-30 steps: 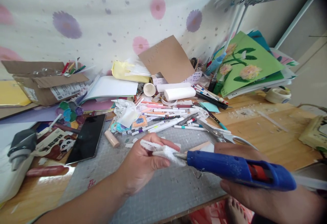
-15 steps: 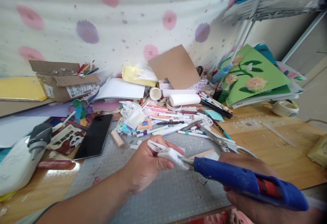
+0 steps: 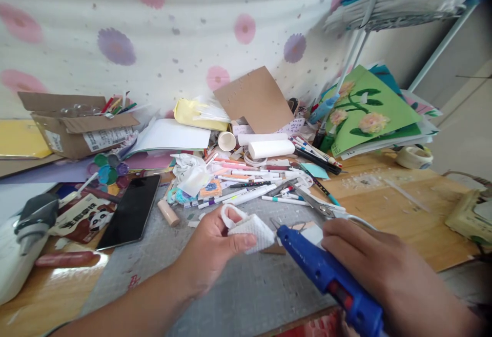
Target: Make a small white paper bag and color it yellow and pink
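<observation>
My left hand [image 3: 217, 244] pinches a folded piece of white textured cloth-like material [image 3: 253, 232] between thumb and fingers, with a loop standing up at its left end. In my right hand [image 3: 372, 265] is a blue glue gun [image 3: 326, 275], pointing up and to the left. A small gap separates its nozzle from the white piece's right edge. Both hands are above the grey cutting mat [image 3: 215, 311]. Scissors [image 3: 323, 209] lie partly under my right hand, their handles partly hidden.
Markers [image 3: 253, 192] and crumpled tissue [image 3: 192, 173] are heaped behind the mat. A phone [image 3: 130, 211] and a cylindrical wooden piece [image 3: 168, 213] lie to the left. A cardboard box [image 3: 77, 126] stands at the back left. On the right are green flower artwork [image 3: 369, 111] and a tape roll [image 3: 414, 157].
The glue gun has drawn back from the white piece and swung to a steeper angle. The white piece has turned, showing its textured side. The view has shifted slightly right.
</observation>
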